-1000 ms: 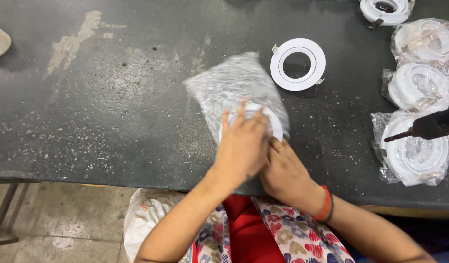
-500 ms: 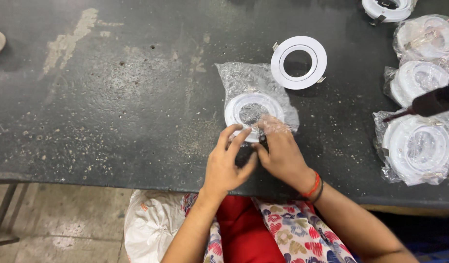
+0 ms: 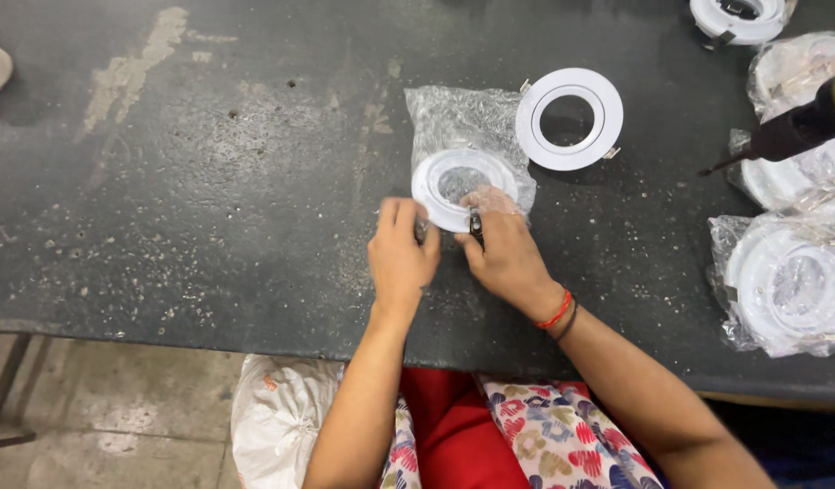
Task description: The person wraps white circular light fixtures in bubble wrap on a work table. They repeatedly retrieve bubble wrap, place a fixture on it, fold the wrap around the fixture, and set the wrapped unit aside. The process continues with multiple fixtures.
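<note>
Both hands grip the near edge of a bagged white ring (image 3: 463,186) at table (image 3: 209,181) centre: left hand (image 3: 401,254) at seven o'clock, right hand (image 3: 506,254) at five. A bare white ring (image 3: 569,119) lies at its one o'clock.

One second ago, both hands lay flat on top of the clear plastic bag (image 3: 467,127), pressing down and covering most of the white ring fitting (image 3: 463,186) inside it. Half a second ago, the hands had drawn back to the near edge of the bag, exposing the ring. Now the left hand (image 3: 402,256) and the right hand (image 3: 506,256) sit slightly apart at the near rim of the ring, fingertips at the bag's open end. The bag, previously spread long and slanted across the counter (image 3: 209,181), now lies shorter and bunched behind the ring. The ring has shifted slightly toward the person.
</note>
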